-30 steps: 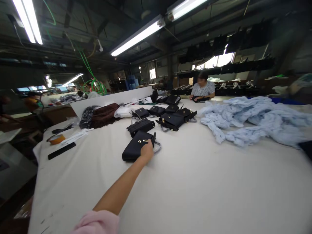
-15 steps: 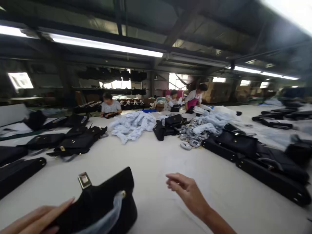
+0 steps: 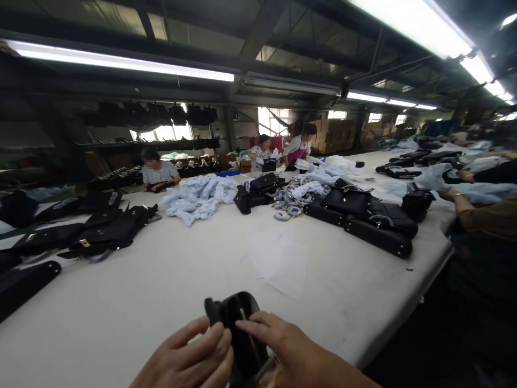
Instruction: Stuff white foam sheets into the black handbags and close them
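A black handbag (image 3: 242,337) stands at the near edge of the table, seen from above, with a gold-coloured zip or metal strip along its dark opening. My left hand (image 3: 194,350) is closed on the bag's left side, fingers pinching its edge. Over the bag's right side lies my right hand (image 3: 278,342), its fingers curled round the rim and the index finger reaching across the opening. The lower part of the bag is hidden by both hands and the frame's bottom edge.
White paper sheets (image 3: 278,258) lie ahead on the table (image 3: 161,280). Black bags (image 3: 109,231) are at the left, more black bags (image 3: 363,215) at the right. Pale wrapping (image 3: 197,194) is heaped behind. A co-worker's arm (image 3: 464,199) handles wrapping at the right; other people sit or stand farther back.
The handbag has come from the left to the middle and turned so that its opening shows. My right hand has moved from the air onto it. The view has swung right.
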Demonstrator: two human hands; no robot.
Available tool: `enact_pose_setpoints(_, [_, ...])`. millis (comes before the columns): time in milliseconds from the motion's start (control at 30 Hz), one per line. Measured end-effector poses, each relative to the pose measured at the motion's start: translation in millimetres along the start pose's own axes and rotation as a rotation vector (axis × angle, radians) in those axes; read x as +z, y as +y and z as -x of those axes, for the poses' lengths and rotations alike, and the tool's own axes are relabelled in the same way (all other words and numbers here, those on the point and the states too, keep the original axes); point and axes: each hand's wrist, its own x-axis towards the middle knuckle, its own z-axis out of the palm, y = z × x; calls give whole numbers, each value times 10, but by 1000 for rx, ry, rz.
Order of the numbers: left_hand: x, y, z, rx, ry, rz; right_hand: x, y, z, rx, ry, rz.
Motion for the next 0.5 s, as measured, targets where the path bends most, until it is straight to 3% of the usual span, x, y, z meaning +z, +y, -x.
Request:
enact_pose_setpoints(33, [28,-26,10,-47,-40,10,51,4,36,21,39,39])
enact_pose_setpoints(100, [152,-64,82,-280,-77,51,189,45,33,86,125,123])
enact_pose_setpoints(200, [384,26,304,-856,-10,150,415,171,-61,191,263,153])
enact_pose_setpoints(300, [437,382,516,-1373,129,391,596,294,-135,174,379,-18])
enact_pose_setpoints(400, [312,872,521,-1630,268,674,734,358,-153,149,487,-175])
enact_pose_setpoints(500, [247,1285,319,-1630,339,654,819,355,-157,134,521,-201])
